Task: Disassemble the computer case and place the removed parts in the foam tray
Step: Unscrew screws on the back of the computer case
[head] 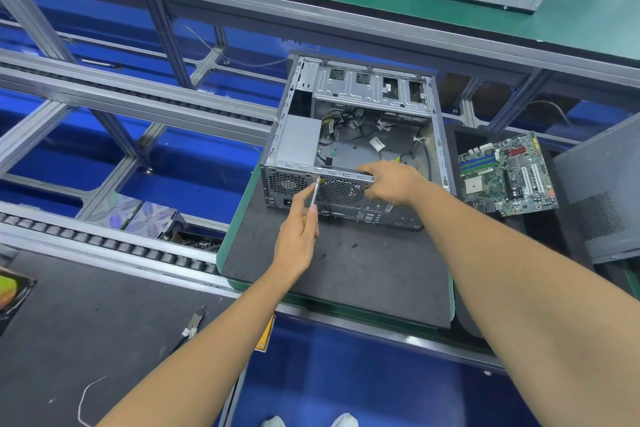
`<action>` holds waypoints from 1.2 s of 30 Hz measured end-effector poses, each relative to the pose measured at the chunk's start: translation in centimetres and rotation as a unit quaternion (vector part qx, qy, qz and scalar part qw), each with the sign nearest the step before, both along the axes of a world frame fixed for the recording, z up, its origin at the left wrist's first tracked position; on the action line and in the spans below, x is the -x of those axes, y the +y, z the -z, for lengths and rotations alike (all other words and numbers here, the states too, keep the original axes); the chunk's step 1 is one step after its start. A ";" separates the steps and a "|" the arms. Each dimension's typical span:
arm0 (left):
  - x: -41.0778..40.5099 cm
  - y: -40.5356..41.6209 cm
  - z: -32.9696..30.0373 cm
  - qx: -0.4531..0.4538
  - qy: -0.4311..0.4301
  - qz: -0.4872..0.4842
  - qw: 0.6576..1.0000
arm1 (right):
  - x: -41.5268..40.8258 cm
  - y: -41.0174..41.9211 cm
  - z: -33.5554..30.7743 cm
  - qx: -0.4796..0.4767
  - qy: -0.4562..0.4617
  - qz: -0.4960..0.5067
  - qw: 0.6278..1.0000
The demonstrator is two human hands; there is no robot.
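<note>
Head view, left hand point(297, 236) holding screwdriver point(315, 191) at computer case point(349, 135), right hand point(391, 184) gripping its rim

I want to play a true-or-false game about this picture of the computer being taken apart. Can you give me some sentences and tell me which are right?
1. The left hand holds a screwdriver against the back of the case. True.
2. The right hand lies flat on the mat. False: it grips the top edge of the case's back panel, by the fan grille.
3. The motherboard is still inside the case. False: it lies outside, to the right of the case.
4. Small black screws lie on the mat in front of the case. True.
5. The case is closed up. False: its side is open, with loose cables showing inside.
</note>
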State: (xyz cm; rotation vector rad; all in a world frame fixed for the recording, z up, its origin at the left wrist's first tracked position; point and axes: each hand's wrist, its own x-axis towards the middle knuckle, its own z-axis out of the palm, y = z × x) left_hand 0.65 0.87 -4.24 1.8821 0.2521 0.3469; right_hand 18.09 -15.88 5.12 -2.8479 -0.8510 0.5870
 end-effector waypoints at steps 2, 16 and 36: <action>0.0 0.2 0.0 -0.026 0.000 -0.007 1.000 | 0.0 0.0 0.0 -0.001 0.001 0.004 1.000; 0.2 0.9 -0.5 -0.102 0.027 -0.015 0.994 | 0.1 -0.1 0.0 0.003 -0.001 0.006 1.000; 1.0 0.1 -5.5 0.520 0.178 0.047 0.834 | 0.4 0.0 -0.5 0.006 -0.003 -0.007 1.000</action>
